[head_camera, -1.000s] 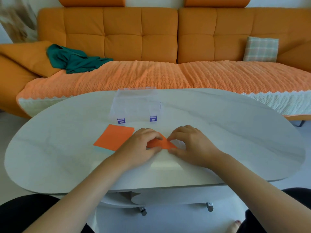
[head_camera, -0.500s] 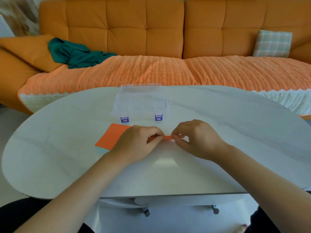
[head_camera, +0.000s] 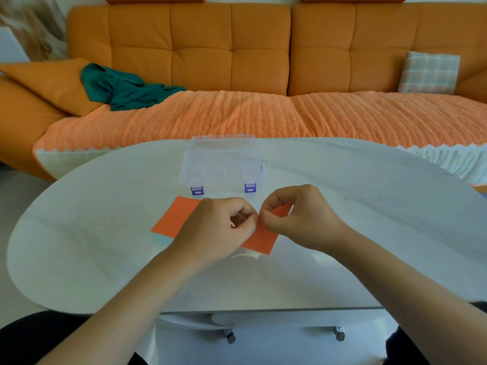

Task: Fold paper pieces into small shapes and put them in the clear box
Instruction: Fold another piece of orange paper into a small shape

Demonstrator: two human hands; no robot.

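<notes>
Two hands meet over the white counter: left hand and right hand each pinch the orange paper piece, both grips closed on it, just in front of the clear box. Another orange sheet lies flat beside the left hand.

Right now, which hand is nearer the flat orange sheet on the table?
Left. The left hand overlaps the flat orange sheet; the right hand is farther right, beyond the paper piece both pinch.
</notes>
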